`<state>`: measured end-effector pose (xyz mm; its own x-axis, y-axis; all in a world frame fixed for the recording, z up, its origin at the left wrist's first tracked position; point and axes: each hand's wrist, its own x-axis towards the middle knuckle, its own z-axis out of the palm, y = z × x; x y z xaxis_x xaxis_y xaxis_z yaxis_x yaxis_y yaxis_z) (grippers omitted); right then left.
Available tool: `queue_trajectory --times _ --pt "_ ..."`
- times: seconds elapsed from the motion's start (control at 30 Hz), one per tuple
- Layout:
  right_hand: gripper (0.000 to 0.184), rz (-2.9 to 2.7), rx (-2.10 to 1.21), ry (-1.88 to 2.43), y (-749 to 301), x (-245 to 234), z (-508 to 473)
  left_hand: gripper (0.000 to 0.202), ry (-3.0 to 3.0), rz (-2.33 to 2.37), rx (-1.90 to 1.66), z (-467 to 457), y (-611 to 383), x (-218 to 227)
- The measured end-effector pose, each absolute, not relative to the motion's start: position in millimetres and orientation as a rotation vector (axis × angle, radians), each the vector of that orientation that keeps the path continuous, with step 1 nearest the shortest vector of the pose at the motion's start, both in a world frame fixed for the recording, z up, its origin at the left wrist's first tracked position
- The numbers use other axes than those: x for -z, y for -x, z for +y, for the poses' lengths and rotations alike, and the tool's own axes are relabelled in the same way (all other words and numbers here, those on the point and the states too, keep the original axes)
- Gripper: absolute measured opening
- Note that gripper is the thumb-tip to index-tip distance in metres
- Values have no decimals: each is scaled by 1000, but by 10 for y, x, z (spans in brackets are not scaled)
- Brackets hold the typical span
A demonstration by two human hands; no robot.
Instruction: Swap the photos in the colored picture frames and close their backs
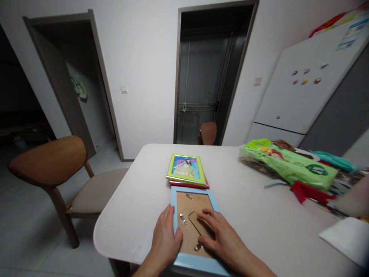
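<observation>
A light blue picture frame (pixel 175 200) lies face down on the white table (pixel 259 215), its brown backing board (pixel 190 207) and metal clips showing. My left hand (pixel 165 236) rests flat on the frame's left edge, fingers stretched out. My right hand (pixel 220 234) lies on the backing board over the fold-out stand, fingers extended and pressing down. Just beyond, a green frame (pixel 186 168) with a picture sits stacked on a red frame (pixel 188 185).
A green plastic package (pixel 291 163), red and teal items (pixel 308 191) and white paper (pixel 346 236) crowd the table's right side. A wooden chair (pixel 54 169) stands left of the table, another chair back (pixel 208 132) at the far end. A white fridge (pixel 305 88) stands right.
</observation>
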<state>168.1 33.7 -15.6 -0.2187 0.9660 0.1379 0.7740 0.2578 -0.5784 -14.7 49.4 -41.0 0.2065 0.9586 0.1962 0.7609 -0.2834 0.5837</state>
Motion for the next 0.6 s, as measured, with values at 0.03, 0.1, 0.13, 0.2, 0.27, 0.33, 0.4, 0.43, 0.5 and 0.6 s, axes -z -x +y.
queue_trajectory --times 0.03,0.1,0.13,0.2,0.27,0.33,0.4,0.43,0.5,0.6 --pt "45 -2057 -507 1606 -1676 161 356 56 -2126 1608 -759 493 148 409" --pt "41 -2067 -464 1630 -1669 164 399 53 -2116 1612 -762 494 151 398" --pt "40 -2067 -453 1633 -1671 158 419 51 -2105 1610 -764 495 152 388" --pt "39 -2048 -427 1649 -1687 126 446 49 -2056 1595 -766 498 149 353" --pt "38 -2034 -401 1669 -1691 63 441 48 -1950 1566 -802 499 132 298" --pt "35 -2032 -382 1669 -1648 -30 406 45 -1742 1454 -937 500 98 227" --pt "34 -2041 -380 1638 -1549 -140 360 38 -1514 1283 -1066 507 67 151" --pt "34 -2046 -390 1606 -1492 -193 342 35 -1425 1205 -1098 515 65 115" --pt "34 -2042 -412 1530 -1415 -270 328 31 -1324 1116 -1103 545 112 53" --pt "35 -1968 -371 1500 -1531 -227 351 30 -1250 1116 -1112 598 348 1"
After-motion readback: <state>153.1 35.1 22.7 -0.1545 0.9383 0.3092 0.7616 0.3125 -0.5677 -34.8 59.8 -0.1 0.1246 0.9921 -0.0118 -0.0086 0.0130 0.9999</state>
